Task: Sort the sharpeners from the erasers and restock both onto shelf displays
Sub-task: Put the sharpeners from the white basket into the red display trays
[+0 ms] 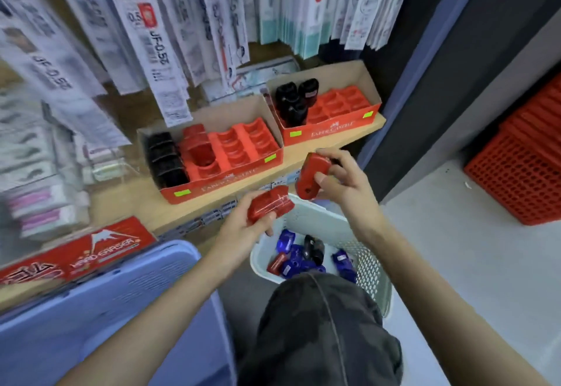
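Observation:
My left hand (243,224) grips a red sharpener (268,203) just below the shelf's front edge. My right hand (340,182) holds a second red sharpener (311,177) upright, a little higher and to the right. Both hands hover over a pale green basket (373,270) on the floor, which holds several blue, red and black sharpeners. On the wooden shelf (303,154) stand two red display boxes. The left box (212,157) has black and red sharpeners at its left end. The right box (328,112) has black ones at its left end.
Hanging refill packs (151,36) fill the wall above the shelf. A red eraser box (100,249) lies at the shelf's near left. A blue basket (106,309) sits below it. A red crate (522,167) stands on the floor at right. My knee (318,325) is below the basket.

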The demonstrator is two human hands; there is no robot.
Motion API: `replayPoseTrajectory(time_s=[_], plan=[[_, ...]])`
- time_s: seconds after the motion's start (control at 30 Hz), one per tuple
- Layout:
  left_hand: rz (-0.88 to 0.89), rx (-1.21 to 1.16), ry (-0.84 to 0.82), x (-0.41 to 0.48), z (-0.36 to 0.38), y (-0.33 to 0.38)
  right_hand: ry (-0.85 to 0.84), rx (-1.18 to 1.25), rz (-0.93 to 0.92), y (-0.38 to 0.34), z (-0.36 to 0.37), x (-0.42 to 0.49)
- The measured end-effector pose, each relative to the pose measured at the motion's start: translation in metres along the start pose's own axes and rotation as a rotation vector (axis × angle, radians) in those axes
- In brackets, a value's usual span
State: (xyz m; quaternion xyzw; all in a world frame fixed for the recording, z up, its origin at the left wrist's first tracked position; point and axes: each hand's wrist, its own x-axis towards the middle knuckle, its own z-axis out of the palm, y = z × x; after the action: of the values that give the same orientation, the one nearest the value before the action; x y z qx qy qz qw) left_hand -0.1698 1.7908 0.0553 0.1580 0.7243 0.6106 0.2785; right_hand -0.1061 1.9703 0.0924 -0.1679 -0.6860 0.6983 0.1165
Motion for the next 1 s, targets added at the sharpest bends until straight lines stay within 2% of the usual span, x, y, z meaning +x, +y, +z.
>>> replayPoseTrajectory(time_s=[0.13, 0.27, 0.4, 0.53, 0.63, 0.83, 1.0], plan=[[0.130, -0.021, 0.155, -0.023, -0.028, 0.024, -0.106, -0.009, -0.125, -0.034, 0.034, 0.021], [0.182, -0.015, 0.323, -0.036, -0.057, 0.032, -0.205, -0.081, -0.192, -0.047, 0.078, 0.042], [0.201, -0.038, 0.444, -0.043, -0.075, 0.036, -0.264, -0.328, -0.236, -0.046, 0.109, 0.064], [0.196, -0.080, 0.492, -0.048, -0.081, 0.036, -0.357, -0.584, -0.272, -0.030, 0.119, 0.075], [0.196, -0.121, 0.518, -0.051, -0.084, 0.037, -0.335, -0.653, -0.286, -0.024, 0.117, 0.075], [0.191, -0.163, 0.551, -0.057, -0.092, 0.036, -0.341, -0.896, -0.519, -0.022, 0.119, 0.074], [0.161, -0.174, 0.563, -0.058, -0.099, 0.033, -0.301, -1.026, -0.537, -0.018, 0.124, 0.069]])
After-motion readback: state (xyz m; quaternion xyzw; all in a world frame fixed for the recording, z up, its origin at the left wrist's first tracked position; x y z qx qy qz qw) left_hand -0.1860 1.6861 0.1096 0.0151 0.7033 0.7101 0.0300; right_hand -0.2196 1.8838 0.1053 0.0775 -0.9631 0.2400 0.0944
